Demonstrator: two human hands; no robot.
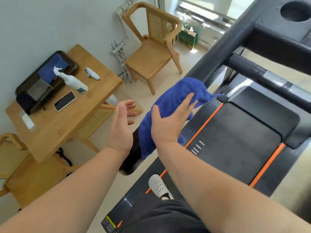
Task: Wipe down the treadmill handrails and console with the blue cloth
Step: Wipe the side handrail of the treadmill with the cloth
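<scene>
The blue cloth (175, 98) is draped over the treadmill's dark left handrail (129, 160), covering most of its near part. My right hand (170, 123) lies on top of the cloth with fingers straight and thumb spread, pressing it against the rail. Just left of the rail my left hand (122, 125) hovers, palm turned toward the cloth, fingers relaxed and holding nothing. The console (269, 31) with a round cup holder (296, 10) sits at the upper right, and a foam-wrapped crossbar (249, 68) runs below it.
A wooden table (58, 132) at left carries a tray (21, 84) with another blue cloth, a white spray bottle (74, 81) and a phone (64, 100). A wooden chair (151, 56) stands behind. My white shoe (158, 185) rests beside the treadmill belt (235, 140).
</scene>
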